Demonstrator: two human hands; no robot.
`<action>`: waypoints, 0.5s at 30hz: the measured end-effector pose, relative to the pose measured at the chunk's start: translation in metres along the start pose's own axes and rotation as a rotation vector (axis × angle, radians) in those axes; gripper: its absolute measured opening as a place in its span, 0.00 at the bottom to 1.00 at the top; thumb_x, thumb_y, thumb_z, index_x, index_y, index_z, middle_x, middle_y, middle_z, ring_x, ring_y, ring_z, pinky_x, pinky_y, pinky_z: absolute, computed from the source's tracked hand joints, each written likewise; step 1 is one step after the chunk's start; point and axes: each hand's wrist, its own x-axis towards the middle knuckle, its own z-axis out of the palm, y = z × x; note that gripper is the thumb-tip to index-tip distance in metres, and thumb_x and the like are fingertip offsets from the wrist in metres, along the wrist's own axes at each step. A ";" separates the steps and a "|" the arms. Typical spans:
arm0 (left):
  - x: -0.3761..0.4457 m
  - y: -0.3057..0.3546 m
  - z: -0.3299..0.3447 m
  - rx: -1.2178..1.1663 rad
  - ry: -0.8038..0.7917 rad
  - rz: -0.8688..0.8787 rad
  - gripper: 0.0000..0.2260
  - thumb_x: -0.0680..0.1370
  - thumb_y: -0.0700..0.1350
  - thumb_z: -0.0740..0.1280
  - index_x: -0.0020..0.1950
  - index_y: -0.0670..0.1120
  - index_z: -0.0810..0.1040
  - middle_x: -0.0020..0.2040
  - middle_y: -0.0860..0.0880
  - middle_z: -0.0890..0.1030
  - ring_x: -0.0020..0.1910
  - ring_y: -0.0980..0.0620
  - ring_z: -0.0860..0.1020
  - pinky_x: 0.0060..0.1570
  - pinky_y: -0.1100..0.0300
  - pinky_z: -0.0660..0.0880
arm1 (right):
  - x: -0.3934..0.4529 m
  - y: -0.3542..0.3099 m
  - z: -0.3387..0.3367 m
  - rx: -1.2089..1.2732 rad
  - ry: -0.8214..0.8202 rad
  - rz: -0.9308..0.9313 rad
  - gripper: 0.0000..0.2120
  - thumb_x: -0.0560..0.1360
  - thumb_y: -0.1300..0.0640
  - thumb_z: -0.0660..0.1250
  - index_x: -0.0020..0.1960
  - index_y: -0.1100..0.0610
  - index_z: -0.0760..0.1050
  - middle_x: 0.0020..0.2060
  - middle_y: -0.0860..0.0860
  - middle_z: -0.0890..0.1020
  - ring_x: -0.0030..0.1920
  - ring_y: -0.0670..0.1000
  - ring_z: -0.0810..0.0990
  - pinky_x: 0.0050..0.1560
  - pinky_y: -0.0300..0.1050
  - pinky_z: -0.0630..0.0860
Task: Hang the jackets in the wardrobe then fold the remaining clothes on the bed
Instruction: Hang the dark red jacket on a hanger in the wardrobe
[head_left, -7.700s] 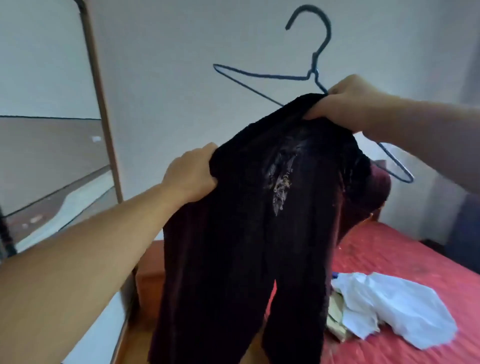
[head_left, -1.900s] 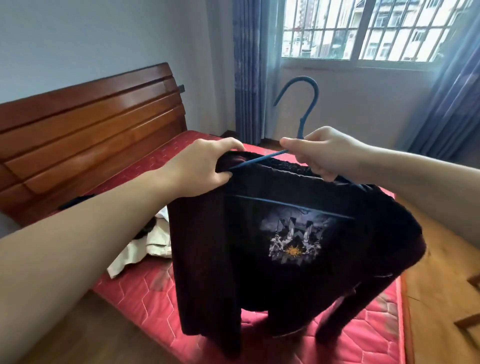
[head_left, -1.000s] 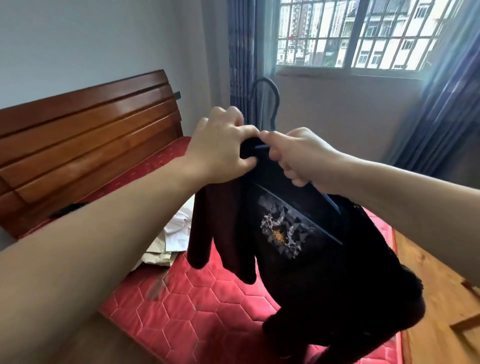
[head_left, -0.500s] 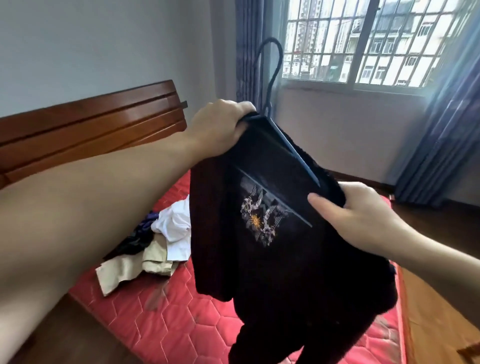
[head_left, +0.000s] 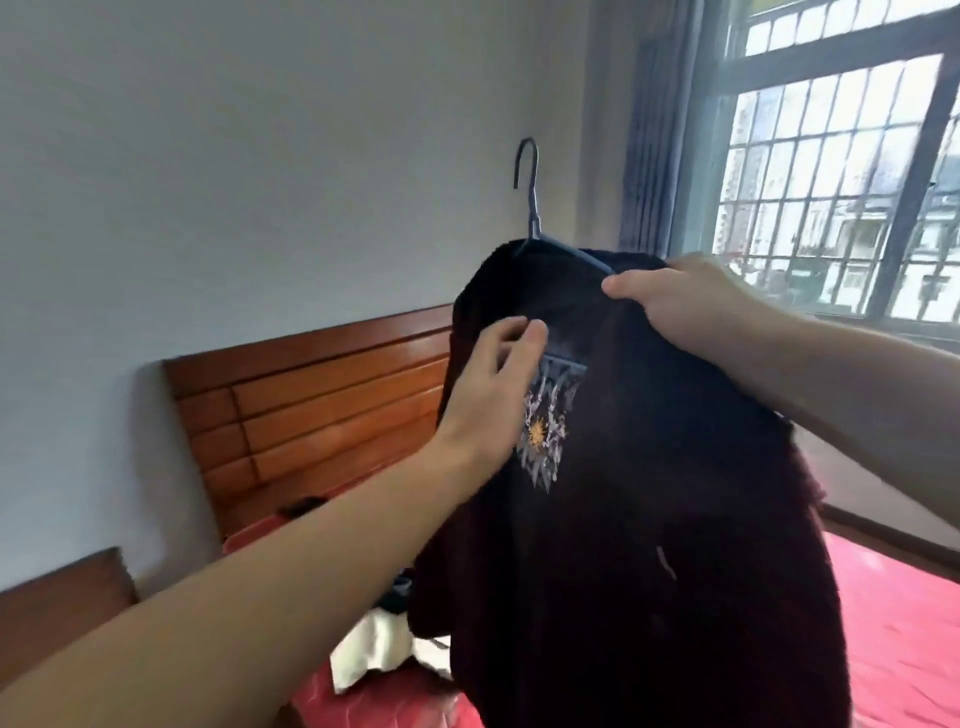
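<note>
A dark, fuzzy jacket (head_left: 649, 519) hangs on a thin blue wire hanger (head_left: 535, 228), held up in front of the slatted wooden headboard (head_left: 311, 415). The right hand (head_left: 691, 306) grips its shoulder, fingers curled over cloth and wire. The left hand (head_left: 493, 395) lies against the front beside a pale embroidered emblem (head_left: 545, 431), fingertips pinching fabric. Below the jacket, crumpled white clothes (head_left: 374, 649) lie on the red quilted bed (head_left: 909, 649).

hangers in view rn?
1. The blue hanger is inside the dark jacket, hook sticking out the top, held up over the bed. None other visible; the jacket may hide some.
</note>
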 end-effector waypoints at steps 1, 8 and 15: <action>-0.020 0.006 -0.006 -0.063 -0.083 0.005 0.21 0.73 0.68 0.61 0.64 0.64 0.70 0.56 0.64 0.79 0.59 0.63 0.77 0.63 0.59 0.73 | 0.006 -0.017 0.009 0.014 0.011 -0.028 0.15 0.70 0.45 0.71 0.42 0.57 0.77 0.32 0.52 0.81 0.32 0.52 0.81 0.32 0.42 0.76; -0.088 0.006 -0.035 0.286 0.142 0.088 0.47 0.61 0.58 0.80 0.69 0.76 0.53 0.62 0.72 0.71 0.61 0.72 0.70 0.61 0.66 0.70 | -0.001 -0.114 0.061 0.108 -0.151 -0.253 0.12 0.73 0.49 0.66 0.43 0.59 0.76 0.29 0.50 0.76 0.26 0.50 0.75 0.26 0.39 0.67; -0.125 0.033 -0.078 0.598 0.581 0.116 0.38 0.65 0.53 0.70 0.62 0.82 0.53 0.51 0.69 0.78 0.48 0.68 0.78 0.46 0.73 0.75 | -0.062 -0.164 0.083 0.298 -0.385 -0.416 0.13 0.75 0.54 0.65 0.35 0.58 0.71 0.27 0.51 0.73 0.26 0.51 0.73 0.26 0.39 0.65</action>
